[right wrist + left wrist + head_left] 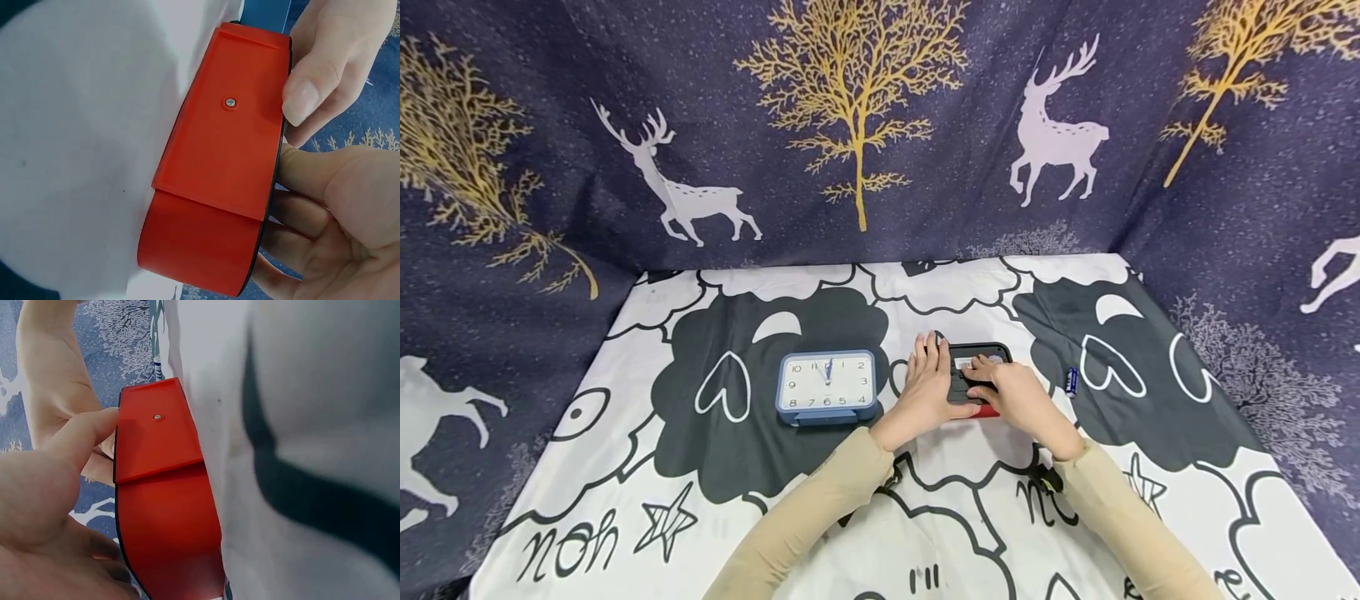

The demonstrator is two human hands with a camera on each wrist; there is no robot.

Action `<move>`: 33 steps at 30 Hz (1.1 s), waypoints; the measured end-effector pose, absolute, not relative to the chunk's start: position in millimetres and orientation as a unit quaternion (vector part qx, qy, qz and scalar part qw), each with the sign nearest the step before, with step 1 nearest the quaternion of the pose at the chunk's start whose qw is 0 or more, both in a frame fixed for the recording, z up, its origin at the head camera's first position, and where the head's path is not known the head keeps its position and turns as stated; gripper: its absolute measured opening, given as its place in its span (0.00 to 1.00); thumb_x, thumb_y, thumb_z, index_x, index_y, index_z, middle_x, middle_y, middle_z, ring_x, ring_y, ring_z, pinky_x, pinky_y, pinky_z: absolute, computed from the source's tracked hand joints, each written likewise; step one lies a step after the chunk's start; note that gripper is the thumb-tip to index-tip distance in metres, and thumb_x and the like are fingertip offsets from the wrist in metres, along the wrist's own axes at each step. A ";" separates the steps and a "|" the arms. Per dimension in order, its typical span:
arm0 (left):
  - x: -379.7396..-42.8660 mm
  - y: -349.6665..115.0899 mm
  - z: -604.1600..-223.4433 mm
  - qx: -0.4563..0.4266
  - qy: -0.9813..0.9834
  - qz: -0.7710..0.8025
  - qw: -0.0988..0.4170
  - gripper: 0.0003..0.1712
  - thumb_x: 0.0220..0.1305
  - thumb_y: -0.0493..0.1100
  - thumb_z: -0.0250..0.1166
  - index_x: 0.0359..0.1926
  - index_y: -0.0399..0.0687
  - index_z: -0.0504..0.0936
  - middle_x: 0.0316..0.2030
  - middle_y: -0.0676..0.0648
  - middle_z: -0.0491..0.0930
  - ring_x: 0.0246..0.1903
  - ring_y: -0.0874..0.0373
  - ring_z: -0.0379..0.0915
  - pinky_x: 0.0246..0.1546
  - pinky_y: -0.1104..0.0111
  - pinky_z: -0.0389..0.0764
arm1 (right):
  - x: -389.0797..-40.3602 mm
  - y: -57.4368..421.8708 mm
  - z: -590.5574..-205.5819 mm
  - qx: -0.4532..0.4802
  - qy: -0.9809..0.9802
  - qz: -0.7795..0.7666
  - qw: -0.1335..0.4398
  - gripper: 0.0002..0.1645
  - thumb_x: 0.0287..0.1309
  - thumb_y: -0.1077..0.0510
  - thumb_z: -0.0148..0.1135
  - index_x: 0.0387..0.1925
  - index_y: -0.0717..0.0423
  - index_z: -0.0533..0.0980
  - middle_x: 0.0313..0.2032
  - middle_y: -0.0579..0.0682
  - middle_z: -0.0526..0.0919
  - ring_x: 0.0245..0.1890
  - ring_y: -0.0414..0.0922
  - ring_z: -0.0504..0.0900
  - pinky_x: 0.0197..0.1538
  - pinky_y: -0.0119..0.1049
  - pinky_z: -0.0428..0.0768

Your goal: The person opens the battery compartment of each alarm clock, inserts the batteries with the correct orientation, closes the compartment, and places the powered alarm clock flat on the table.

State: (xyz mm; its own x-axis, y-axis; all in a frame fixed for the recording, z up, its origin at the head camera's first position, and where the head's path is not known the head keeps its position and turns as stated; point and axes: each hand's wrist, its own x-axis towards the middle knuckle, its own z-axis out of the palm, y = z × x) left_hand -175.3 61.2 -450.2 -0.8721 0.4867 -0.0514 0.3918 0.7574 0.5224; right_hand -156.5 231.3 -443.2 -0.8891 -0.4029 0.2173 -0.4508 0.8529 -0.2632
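Note:
A red clock (985,410) lies face down with its black back up, close to the body's midline. My left hand (927,385) lies across its left end, fingers toward the far edge and thumb at the near edge, gripping it. In the right wrist view the left thumb (303,100) meets the black rim. My right hand (1017,396) reaches over the back from the right, fingertips on the middle of it. Those right fingers (290,212) bend behind the rim in the right wrist view; I cannot tell whether they pinch anything. The red underside (159,434) has a small screw.
To the left, a blue clock (827,383) lies face up with its dial showing. A blue battery (1071,382) rests on the cloth right of the red clock. The patterned tablecloth (625,467) covers the table, and a dark curtain (700,75) with deer and trees hangs behind.

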 end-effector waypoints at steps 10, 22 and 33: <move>-175.1 61.8 -452.5 0.233 0.935 0.249 0.099 0.63 0.56 0.65 0.67 0.75 0.34 0.43 0.75 0.30 0.36 0.75 0.38 0.24 0.74 0.48 0.42 | -153.9 229.6 -446.7 0.229 -0.956 0.156 0.096 0.19 0.55 0.59 0.68 0.47 0.65 0.82 0.50 0.66 0.82 0.53 0.61 0.81 0.52 0.53 0.79; -176.7 60.0 -453.3 0.253 0.944 0.188 0.093 0.64 0.58 0.69 0.62 0.73 0.27 0.43 0.74 0.29 0.42 0.75 0.40 0.33 0.73 0.54 0.52 | -153.6 231.9 -451.5 0.293 -0.943 0.080 0.137 0.21 0.55 0.59 0.67 0.47 0.68 0.81 0.49 0.65 0.83 0.52 0.60 0.82 0.53 0.52 0.78; -179.9 59.6 -449.9 0.274 0.948 0.149 0.065 0.65 0.54 0.70 0.65 0.71 0.24 0.49 0.72 0.28 0.48 0.74 0.40 0.41 0.72 0.59 0.55 | -152.6 230.1 -451.6 0.320 -0.932 0.003 0.169 0.19 0.53 0.59 0.68 0.46 0.67 0.81 0.48 0.62 0.85 0.50 0.55 0.84 0.49 0.48 0.80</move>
State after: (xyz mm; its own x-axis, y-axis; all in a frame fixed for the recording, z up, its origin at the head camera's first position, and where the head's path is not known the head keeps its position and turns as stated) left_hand -179.9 59.6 -449.9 -0.8411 0.5394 -0.0409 0.5010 0.8053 0.3172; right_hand -152.6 230.1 -451.6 -0.7377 -0.5960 0.3171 -0.5983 0.7948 0.1020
